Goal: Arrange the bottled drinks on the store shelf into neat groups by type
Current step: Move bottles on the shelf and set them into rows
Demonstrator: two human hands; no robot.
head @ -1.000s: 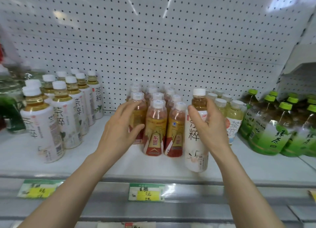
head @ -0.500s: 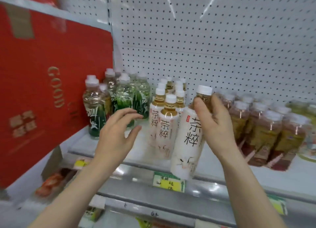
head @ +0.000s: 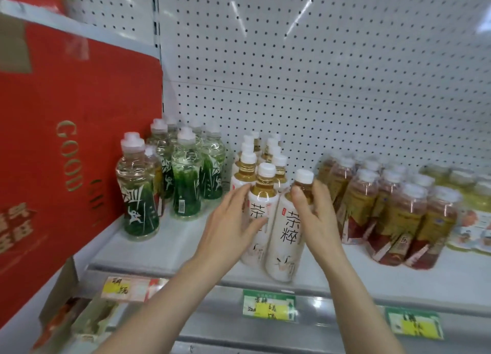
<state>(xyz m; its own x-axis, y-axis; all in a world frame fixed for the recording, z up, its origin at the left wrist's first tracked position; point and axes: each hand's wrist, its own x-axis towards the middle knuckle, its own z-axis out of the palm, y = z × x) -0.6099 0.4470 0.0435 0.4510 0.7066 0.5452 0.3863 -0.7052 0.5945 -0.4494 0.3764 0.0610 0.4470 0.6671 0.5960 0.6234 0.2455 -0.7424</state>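
My right hand [head: 314, 218] grips a white-labelled tea bottle [head: 285, 236] near its neck; the bottle stands at the shelf's front edge beside the group of same white-labelled tea bottles [head: 261, 165]. My left hand [head: 229, 229] lies with straight fingers against the front bottle of that group [head: 261, 202]. To the left stand clear bottles with green labels [head: 186, 183]. To the right are amber bottles with red and gold labels [head: 393, 207], then pale yellow-green ones [head: 475, 191] at the far right.
A large red carton [head: 66, 146] fills the left side, next to the green-labelled bottles. White pegboard [head: 318, 74] backs the white shelf [head: 164, 250]. Price tags [head: 268, 304] hang on the front rail. Packaged goods lie on a lower level at bottom left.
My right hand carried the white-labelled bottle leftward from beside the amber bottles and set it down next to its own group. My left hand moved in against the front bottle.
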